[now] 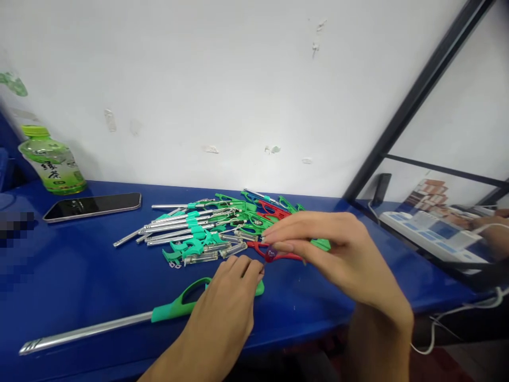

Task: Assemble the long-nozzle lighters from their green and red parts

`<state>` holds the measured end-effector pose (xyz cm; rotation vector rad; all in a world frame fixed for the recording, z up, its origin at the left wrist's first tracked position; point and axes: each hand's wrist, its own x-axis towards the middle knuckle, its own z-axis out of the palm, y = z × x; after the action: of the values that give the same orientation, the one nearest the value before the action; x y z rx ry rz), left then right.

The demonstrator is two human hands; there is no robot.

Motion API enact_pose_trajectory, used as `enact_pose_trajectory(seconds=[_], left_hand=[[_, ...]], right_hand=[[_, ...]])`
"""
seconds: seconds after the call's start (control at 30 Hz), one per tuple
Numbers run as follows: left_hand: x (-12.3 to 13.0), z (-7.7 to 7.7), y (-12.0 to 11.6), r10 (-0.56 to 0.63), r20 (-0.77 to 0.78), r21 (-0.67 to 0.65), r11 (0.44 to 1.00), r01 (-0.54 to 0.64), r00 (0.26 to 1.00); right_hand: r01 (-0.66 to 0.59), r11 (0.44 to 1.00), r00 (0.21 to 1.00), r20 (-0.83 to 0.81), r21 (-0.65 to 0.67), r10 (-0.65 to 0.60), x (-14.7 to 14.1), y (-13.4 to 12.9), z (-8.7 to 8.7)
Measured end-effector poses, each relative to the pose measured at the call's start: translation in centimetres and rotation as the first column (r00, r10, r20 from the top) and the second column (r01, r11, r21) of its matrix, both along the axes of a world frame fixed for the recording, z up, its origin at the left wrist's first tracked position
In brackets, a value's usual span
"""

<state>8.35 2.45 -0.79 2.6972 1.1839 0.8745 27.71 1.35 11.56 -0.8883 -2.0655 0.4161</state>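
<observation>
A long-reach gas lighter [173,312] with a green handle and a silver tube lies across the front of the table. Over its handle, my left hand [226,305] is closed, fingers curled; the green butt shows past the knuckles. Just above those fingertips, my right hand [334,254] pinches a small purple, translucent, round-ended piece [270,254] between thumb and fingers. Its lower part is hidden at my left fingertips. Behind both hands is a heap of lighter parts: silver tubes [178,225], teal-green pieces [191,248], clear fuel tanks [202,257] and red handle shells [284,255].
A green tea bottle [55,164] and a dark-screened phone [93,206] stand and lie at the left of the blue table [119,281]. At right, a black-framed panel [409,111] leans beside a white device [437,233]. A white cable [431,339] hangs by the table's right edge.
</observation>
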Motion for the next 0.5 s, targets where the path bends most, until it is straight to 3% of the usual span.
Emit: enact_pose_trajectory(seconds=[0.2, 0.5], left_hand=[[0.0, 0.8, -0.3, -0.008, 0.004, -0.044, 0.999, 0.009, 1.0], [-0.1, 1.8, -0.8, -0.041, 0.002, -0.115, 0.993, 0.041, 0.999]], right_hand=[[0.096, 0.995, 0.995, -0.035, 0.01, -0.096, -0.4, 0.7, -0.3], [0.246, 0.965, 0.962, 0.101, 0.089, -0.254, -0.6, -1.6, 0.0]])
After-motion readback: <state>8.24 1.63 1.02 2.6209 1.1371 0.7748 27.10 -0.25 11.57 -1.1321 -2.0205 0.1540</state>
